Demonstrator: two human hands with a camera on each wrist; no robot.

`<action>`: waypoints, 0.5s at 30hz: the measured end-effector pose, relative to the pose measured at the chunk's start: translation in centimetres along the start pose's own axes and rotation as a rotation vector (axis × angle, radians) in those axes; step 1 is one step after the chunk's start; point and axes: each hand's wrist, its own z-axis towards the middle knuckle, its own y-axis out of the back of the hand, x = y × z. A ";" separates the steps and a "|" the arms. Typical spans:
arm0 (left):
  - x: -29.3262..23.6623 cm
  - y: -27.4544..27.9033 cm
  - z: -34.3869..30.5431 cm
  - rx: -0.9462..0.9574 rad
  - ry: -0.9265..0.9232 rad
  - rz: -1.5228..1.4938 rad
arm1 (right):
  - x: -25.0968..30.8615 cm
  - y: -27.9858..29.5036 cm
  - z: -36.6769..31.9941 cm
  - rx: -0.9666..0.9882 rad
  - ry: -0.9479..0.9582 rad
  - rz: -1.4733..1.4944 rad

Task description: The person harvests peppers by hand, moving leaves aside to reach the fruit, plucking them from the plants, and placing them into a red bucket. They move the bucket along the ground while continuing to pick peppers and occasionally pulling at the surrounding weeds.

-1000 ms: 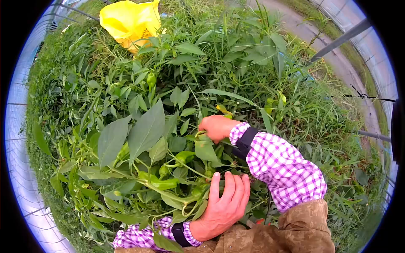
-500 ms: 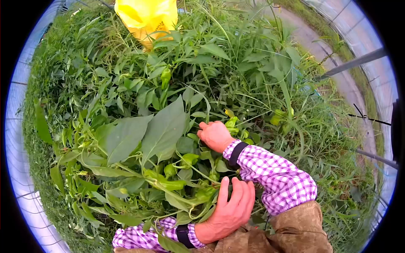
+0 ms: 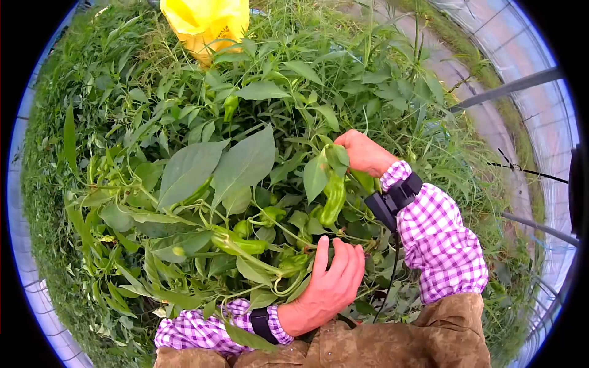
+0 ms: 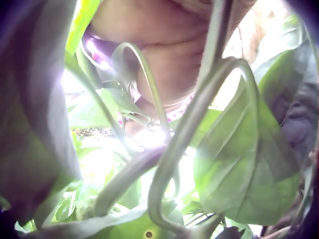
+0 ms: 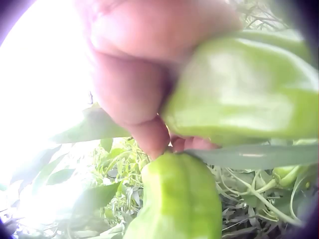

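In the head view my right hand point(image 3: 366, 153) is raised at the upper right of the plant, its fingertips at the top of a long green pepper point(image 3: 333, 199) that hangs beside a leaf point(image 3: 315, 178). The right wrist view shows thumb and fingers point(image 5: 152, 134) pinching at the top of that pepper point(image 5: 177, 199); a second, larger pepper point(image 5: 244, 89) is close under the palm. My left hand point(image 3: 328, 282) lies low beside a branch with peppers point(image 3: 239, 244), fingers relaxed and slightly bent. Bent stems point(image 4: 174, 149) pass before the left hand point(image 4: 154, 50) in the left wrist view.
A yellow bag point(image 3: 211, 24) stands among the plants at the top. Large leaves point(image 3: 245, 162) cover part of the branches on the left. A grey pole point(image 3: 509, 89) and a dirt path point(image 3: 478, 110) are at the right. Dense foliage surrounds both hands.
My right hand has moved up and to the right, out of the leaves, and the long pepper now shows below it. My left hand has stayed nearly in place.
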 end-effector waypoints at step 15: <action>0.5 -0.1 1.7 0.051 0.074 -0.026 | -2.9 3.7 -24.6 -0.607 0.278 0.787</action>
